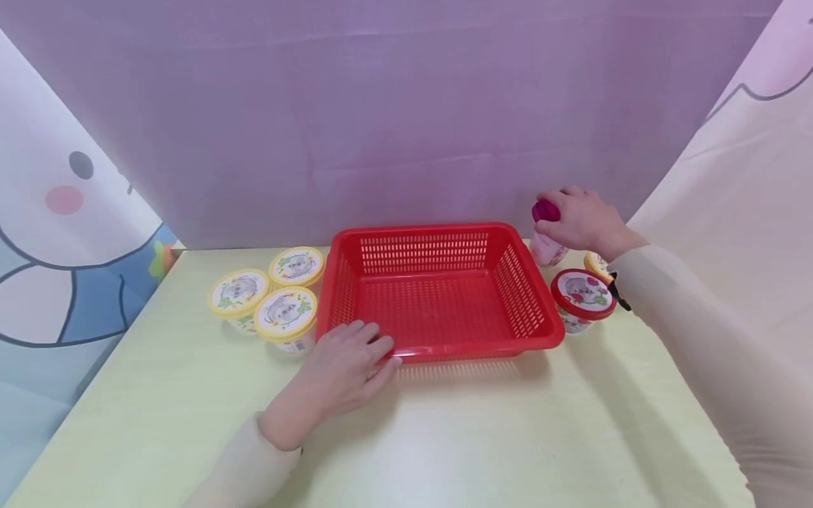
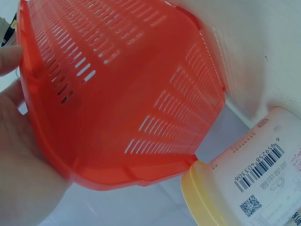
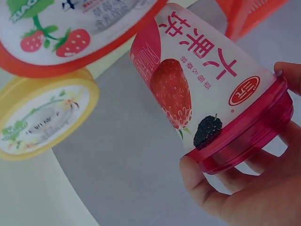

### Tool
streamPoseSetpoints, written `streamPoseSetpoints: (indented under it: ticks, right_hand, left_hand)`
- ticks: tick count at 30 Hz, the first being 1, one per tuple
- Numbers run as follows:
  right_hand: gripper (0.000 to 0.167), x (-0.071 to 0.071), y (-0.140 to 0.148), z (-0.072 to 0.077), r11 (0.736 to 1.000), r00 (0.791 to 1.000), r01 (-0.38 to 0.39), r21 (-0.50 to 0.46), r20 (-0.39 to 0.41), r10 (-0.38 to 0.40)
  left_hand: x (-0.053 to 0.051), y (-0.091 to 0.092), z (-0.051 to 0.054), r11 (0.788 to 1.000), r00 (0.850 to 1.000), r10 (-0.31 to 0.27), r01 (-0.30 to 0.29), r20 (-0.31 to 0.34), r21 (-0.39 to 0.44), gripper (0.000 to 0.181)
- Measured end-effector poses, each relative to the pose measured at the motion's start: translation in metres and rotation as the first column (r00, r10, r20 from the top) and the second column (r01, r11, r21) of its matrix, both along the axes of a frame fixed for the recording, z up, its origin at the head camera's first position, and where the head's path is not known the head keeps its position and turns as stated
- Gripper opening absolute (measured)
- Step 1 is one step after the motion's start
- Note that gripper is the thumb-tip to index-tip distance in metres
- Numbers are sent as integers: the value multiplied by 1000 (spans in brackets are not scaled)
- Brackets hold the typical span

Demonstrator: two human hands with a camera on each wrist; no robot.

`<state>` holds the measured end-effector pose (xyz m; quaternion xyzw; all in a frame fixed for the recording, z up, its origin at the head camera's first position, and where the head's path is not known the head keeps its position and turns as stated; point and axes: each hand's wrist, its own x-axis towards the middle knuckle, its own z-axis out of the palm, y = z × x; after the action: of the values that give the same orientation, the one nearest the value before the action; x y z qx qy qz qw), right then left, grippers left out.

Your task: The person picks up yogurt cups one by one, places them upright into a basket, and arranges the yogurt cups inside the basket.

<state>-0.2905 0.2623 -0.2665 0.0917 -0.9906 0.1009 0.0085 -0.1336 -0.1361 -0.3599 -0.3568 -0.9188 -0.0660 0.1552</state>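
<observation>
The left hand (image 1: pixel 339 367) grips the red basket (image 1: pixel 464 348) by the rim at its near left corner, probably to steady it; the right hand (image 1: pixel 583 220) holds the pink cup (image 1: pixel 547 250) round its lid (image 1: pixel 545 211), just beside the basket's far right corner, likely from above because the red-lidded tub (image 1: pixel 582 292) stands close

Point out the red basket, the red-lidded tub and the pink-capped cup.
Red basket (image 1: pixel 432 303): head view, bare inside floor.
Red-lidded tub (image 1: pixel 583 290): head view, top of the lid.
Pink-capped cup (image 3: pixel 209 92): right wrist view, printed side.
</observation>
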Motion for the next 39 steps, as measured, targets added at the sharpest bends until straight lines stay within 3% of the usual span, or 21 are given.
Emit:
streamPoseSetpoints:
  ticks: [12, 22, 39]
  right_hand:
    - [78, 8, -13, 22, 999, 998, -30, 23, -48, 31]
    - [75, 11, -19, 38, 998, 995, -56, 38, -84, 59]
    - [72, 14, -37, 51, 994, 990, -109, 12, -94, 109]
  left_hand:
    - [0, -5, 2, 1000, 1000, 3, -3, 27, -2, 33]
    - [1, -8, 2, 1000, 1000, -16, 16, -3, -1, 31]
    - [2, -9, 4, 1000, 999, 10, -10, 32, -13, 34]
